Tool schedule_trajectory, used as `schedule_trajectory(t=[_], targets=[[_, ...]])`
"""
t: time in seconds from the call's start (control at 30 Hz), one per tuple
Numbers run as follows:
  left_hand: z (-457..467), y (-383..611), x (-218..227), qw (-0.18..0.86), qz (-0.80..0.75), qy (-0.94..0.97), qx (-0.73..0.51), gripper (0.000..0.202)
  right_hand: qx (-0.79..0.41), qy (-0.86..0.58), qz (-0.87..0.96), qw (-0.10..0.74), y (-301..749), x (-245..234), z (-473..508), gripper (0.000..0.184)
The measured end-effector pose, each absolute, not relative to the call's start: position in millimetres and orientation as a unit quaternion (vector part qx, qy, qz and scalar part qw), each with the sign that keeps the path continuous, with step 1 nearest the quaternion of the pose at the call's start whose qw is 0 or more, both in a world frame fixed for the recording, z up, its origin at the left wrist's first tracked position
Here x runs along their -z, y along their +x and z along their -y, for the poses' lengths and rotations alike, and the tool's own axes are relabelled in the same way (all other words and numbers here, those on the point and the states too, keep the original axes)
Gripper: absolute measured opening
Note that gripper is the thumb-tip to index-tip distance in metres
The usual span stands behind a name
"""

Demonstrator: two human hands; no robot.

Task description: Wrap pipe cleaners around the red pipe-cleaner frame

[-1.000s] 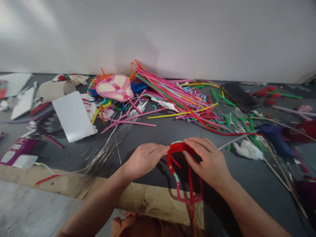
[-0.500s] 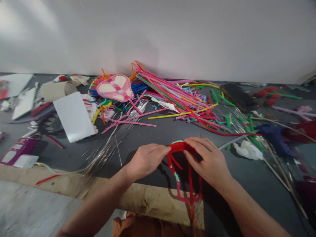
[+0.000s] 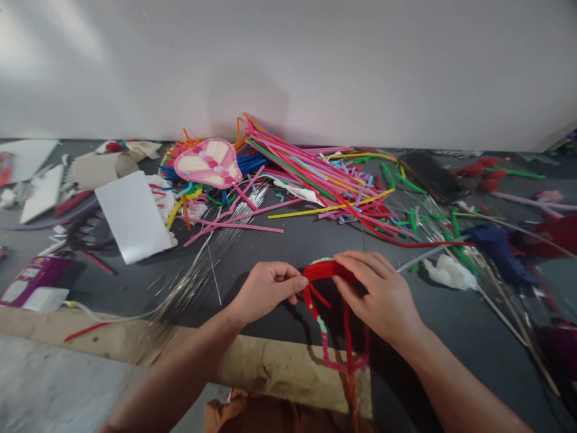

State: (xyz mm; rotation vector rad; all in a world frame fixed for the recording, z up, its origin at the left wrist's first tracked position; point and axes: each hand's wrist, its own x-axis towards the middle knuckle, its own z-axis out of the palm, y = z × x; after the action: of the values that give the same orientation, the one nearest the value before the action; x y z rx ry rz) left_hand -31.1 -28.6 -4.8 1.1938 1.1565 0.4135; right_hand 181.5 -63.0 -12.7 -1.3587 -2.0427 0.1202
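Between my two hands is a pipe-cleaner piece (image 3: 321,270), a red band with a pale green edge on its far side. From it hangs a loop of red, mint and pink pipe cleaner (image 3: 325,349), plus a long red strand reaching down past the table edge. My left hand (image 3: 270,290) pinches the band's left end between thumb and curled fingers. At the right end, my right hand (image 3: 376,288) grips the band with thumb below and fingers over the top, hiding that end. A short red end sticks out below the band.
Behind lie a heap of pink and mixed pipe cleaners (image 3: 311,174), a pink and cream heart-shaped panel (image 3: 210,162) and thin wires (image 3: 211,258). To the left are a white card (image 3: 134,216) and a purple box (image 3: 33,279). A blue glue gun (image 3: 500,252) and dark phone (image 3: 433,175) lie right.
My left hand has curled its fingers and shifted its pinch slightly at the band's left end. My right hand keeps its grip. The view has moved a little.
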Motion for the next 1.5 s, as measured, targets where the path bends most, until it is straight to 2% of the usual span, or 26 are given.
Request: schedule_trajectory(t=[0.27, 0.47, 0.67, 0.87, 1.1, 1.23, 1.4, 1.5], targets=[[31, -27, 10, 0.753, -0.449, 0.422, -0.231, 0.031, -0.059, -0.51, 0.787, 0.342, 181, 13, 64, 0.029], [32, -24, 9, 0.762, -0.44, 0.401, -0.256, 0.034, -0.02, -0.502, 0.805, 0.315, 181, 13, 65, 0.041], [35, -20, 8, 0.791, -0.405, 0.383, -0.251, 0.035, 0.004, -0.43, 0.833, 0.348, 172, 10, 71, 0.031], [37, -20, 10, 0.802, -0.37, 0.394, -0.255, 0.036, -0.008, -0.419, 0.837, 0.352, 165, 8, 73, 0.024], [41, -20, 18, 0.756, -0.359, 0.485, -0.254, 0.036, 0.005, -0.426, 0.829, 0.363, 158, 6, 72, 0.017], [42, -20, 17, 0.734, -0.35, 0.526, -0.249, 0.031, 0.028, -0.435, 0.829, 0.35, 155, 2, 72, 0.018], [42, -22, 9, 0.728, -0.345, 0.543, -0.237, 0.013, 0.033, -0.453, 0.824, 0.338, 156, 0, 73, 0.016], [43, -22, 7, 0.738, -0.341, 0.533, -0.233, 0.018, 0.02, -0.47, 0.814, 0.339, 157, 0, 74, 0.016]])
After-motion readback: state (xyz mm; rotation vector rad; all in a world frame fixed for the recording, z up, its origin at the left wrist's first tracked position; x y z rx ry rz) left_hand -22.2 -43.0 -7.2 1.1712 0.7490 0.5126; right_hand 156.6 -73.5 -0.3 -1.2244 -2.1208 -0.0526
